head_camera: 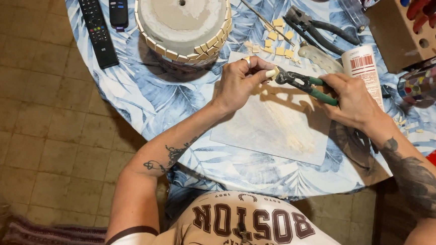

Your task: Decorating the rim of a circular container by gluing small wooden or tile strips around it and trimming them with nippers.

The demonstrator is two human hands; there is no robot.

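left hand [240,81] pinches a small cream tile piece [271,73] | right hand [353,98] grips green-handled nippers [306,85], jaws apparently on the piece | white board [273,126] at tabletop [144,95] centre | pot [183,22] near far edge: one tile row along rim, rest bare | loose tiles [278,43] remain

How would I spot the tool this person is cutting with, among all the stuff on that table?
Start at the big upturned pot at the table's far edge, then come down to the pale board in front of the person. Just above it, the right hand grips small nippers biting a cream tile chip held by the left hand. Their green handles distinguish them from the dark pliers behind.
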